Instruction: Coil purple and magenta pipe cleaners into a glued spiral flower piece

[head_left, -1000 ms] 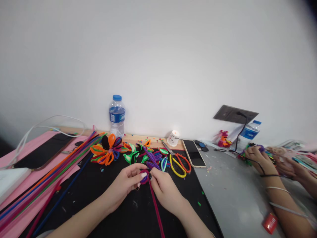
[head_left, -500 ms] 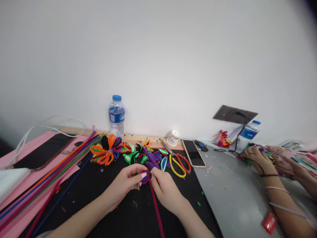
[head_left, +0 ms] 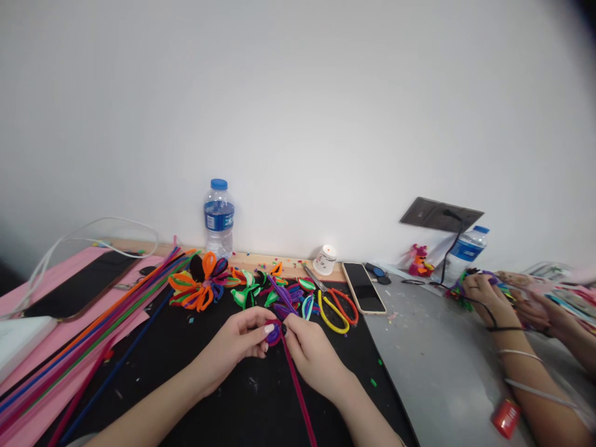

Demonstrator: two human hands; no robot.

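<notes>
Swung slightly to the right at its lower end since half a second ago, a magenta fuzzy strip [head_left: 300, 391] trails toward the near edge from a small purple-and-magenta coil [head_left: 274, 336] held over a black mat [head_left: 246, 406] on the tabletop [head_left: 428, 360]. Fingers of the left hand [head_left: 238, 338] pinch the coil, thumb on its near face, while those of the right hand [head_left: 313, 354] are drawn together at its right edge, where the strip leaves it; their exact grip is partly hidden. Just beyond the hands lie purple fuzzy loops [head_left: 283, 297], with an orange-petaled flower [head_left: 206, 285] to their left and scissors [head_left: 325, 288] with yellow and red handles to their right. Near the scissors are a white cup [head_left: 325, 261] and a phone [head_left: 364, 289]. At far right, a co-worker's hand [head_left: 487, 299] grips colorful material.
</notes>
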